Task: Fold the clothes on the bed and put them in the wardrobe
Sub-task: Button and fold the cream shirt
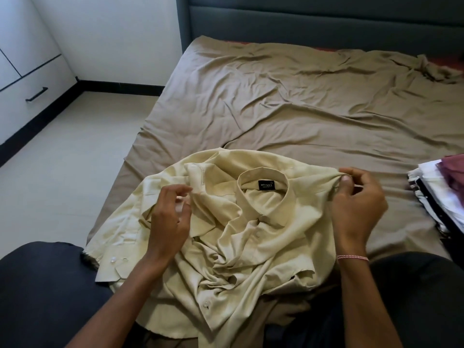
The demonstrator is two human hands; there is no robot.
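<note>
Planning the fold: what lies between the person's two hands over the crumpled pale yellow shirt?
Head view: between the left hand and right hand lies the collar of the pale yellow button-up shirt, with its black label.

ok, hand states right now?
Left hand: curled at the shirt, grip unclear.
Right hand: pinching the shirt's shoulder.

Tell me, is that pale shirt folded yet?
Not folded. The shirt lies crumpled on the bed, collar up, cloth bunched; the right hand pinches one shoulder.
</note>
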